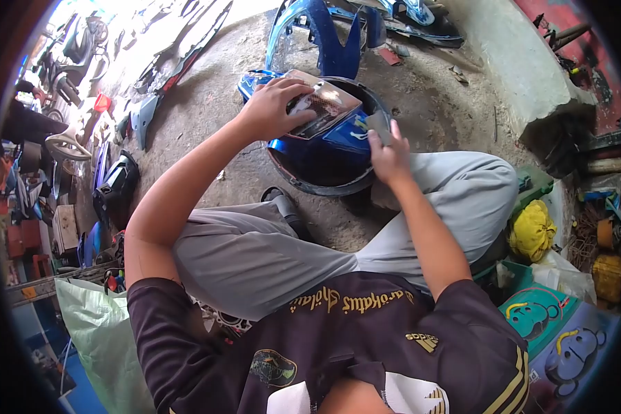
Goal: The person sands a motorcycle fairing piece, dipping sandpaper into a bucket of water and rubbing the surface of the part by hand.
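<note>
While the person sits low over the concrete floor (214, 148), a glossy blue plastic panel (341, 145) lies across the mouth of a round black basin (303, 185) between the knees. Taking the basin as the clock, with 12 pointing away from the body, the left hand (277, 109) is at 10 o'clock and the right hand (391, 157) between 3 and 4.

The left hand is open, thumb and fingers apart, over a flat rectangular piece with a shiny brown-and-white face (334, 103) that overlies the blue panel; how firmly it presses, I cannot tell. The right hand is closed on a small flat grey pad (378, 127), pinched between thumb and fingers, just beside the panel's 3 o'clock side; whether the pad touches the panel is unclear.

The panel is probably light and fairly stiff, with some flex toward thin edges, and its polished face would likely be slippery, more so if wet. Its coating looks easy to scratch, so the edges seem the best hold, one hand at 9 o'clock and one at 3, with the basin rim bearing the weight. The grey pad looks thin and bendable, best pinched flat. Past the basin, at 12 o'clock, stands an arched blue plastic part (338, 58), beyond both hands.
</note>
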Action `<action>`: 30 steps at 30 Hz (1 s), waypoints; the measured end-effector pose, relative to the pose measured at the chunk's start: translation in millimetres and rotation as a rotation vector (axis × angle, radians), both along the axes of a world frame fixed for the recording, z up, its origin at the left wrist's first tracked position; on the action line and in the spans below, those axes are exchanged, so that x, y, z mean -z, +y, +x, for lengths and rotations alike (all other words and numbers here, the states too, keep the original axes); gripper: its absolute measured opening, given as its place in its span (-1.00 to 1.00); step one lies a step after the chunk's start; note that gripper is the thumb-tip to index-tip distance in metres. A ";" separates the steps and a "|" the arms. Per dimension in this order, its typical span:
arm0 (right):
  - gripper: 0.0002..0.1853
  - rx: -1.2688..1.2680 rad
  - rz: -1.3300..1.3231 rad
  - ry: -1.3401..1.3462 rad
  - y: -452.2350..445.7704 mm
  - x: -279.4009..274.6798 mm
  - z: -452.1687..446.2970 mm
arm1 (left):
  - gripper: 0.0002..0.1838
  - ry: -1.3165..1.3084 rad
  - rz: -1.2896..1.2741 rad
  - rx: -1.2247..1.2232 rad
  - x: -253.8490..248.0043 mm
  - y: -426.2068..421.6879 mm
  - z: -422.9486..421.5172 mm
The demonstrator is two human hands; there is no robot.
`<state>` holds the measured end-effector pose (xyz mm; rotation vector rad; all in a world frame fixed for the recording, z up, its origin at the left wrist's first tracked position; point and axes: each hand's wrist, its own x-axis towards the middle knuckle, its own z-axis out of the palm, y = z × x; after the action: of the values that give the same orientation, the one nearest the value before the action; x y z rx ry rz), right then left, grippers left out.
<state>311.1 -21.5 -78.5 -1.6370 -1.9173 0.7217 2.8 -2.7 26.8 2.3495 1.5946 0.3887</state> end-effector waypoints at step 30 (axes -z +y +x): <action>-0.51 -0.090 0.217 0.009 -9.6 1.0 -3.6 | -0.18 0.062 0.016 0.005 0.2 -2.7 1.2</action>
<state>307.4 -31.1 -79.4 -1.4215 -1.9971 0.5332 3.9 -5.3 26.6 2.3995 1.6184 0.3321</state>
